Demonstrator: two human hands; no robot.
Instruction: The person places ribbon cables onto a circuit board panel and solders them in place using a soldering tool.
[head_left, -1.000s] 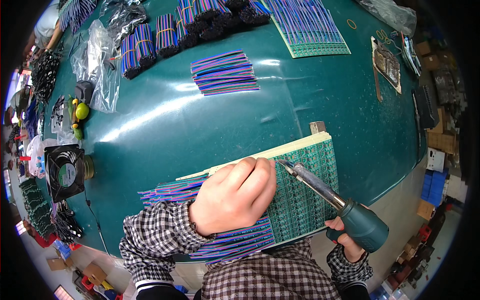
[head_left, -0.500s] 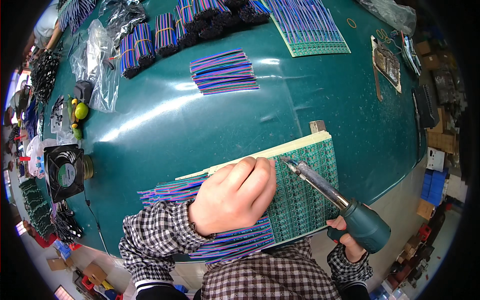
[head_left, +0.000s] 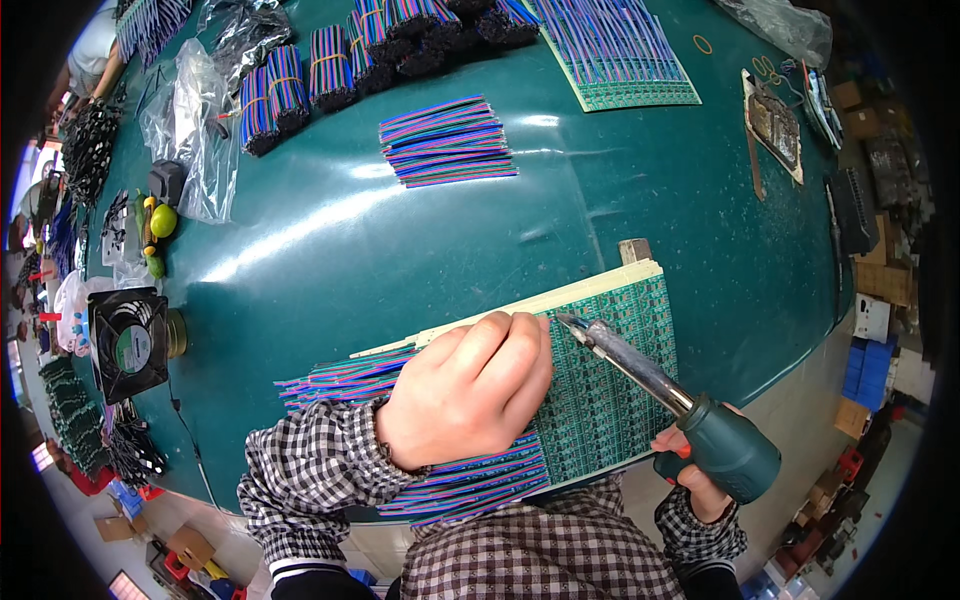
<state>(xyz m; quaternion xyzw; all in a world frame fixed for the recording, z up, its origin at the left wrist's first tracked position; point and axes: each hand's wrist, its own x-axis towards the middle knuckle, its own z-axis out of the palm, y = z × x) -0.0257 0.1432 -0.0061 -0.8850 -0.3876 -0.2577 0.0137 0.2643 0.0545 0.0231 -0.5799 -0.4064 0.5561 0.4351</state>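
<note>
A green circuit board panel (head_left: 615, 380) with pale edges lies before me, covered in rows of small parts. Multicoloured wires (head_left: 480, 490) are fanned out from its left part. Over them my left hand (head_left: 470, 390) is closed in a pinch at the upper middle of the panel; its curled fingers hide what they hold. My right hand (head_left: 690, 470) is wrapped round the grip of a soldering iron (head_left: 735, 450) with a green body and a long metal barrel. The iron's tip points left at the panel, just right of my left fingertips.
A loose stack of wires (head_left: 448, 142) lies farther back, behind it banded wire bundles (head_left: 330, 68). Another wired board panel (head_left: 640, 95) is at the far right, near a dirty metal tray (head_left: 773, 128). A small fan (head_left: 130, 345) stands left. A wooden block (head_left: 634, 251) touches the panel's far edge.
The soldering iron's tip has shifted slightly left, closer to my left fingertips. My left hand stays in nearly the same place.
</note>
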